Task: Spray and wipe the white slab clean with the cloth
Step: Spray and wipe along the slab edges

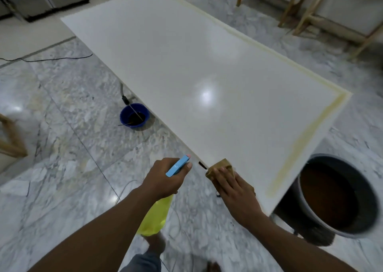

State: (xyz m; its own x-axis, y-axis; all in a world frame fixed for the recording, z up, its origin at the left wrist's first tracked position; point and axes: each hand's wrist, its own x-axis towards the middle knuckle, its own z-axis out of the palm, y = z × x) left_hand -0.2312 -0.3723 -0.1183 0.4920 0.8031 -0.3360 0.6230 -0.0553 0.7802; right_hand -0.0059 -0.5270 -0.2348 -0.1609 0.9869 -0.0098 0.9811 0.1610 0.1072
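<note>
A large glossy white slab [186, 64] fills the middle of the view, raised above the floor, with yellowish streaks along its right and near edges. My left hand [163, 178] grips a spray bottle [155, 215] with a yellow body and a light blue head, held just off the slab's near left edge with the nozzle pointing toward the slab. My right hand [230, 186] presses a folded brown cloth [219, 168] flat onto the slab's near corner edge, fingers spread over it.
A blue bowl [134, 115] of dark liquid sits on the marble floor under the slab's left edge. A dark grey bucket [339, 195] with brown liquid stands at the right, below the near corner. Cables cross the floor; wooden frames [300, 6] stand at the far right.
</note>
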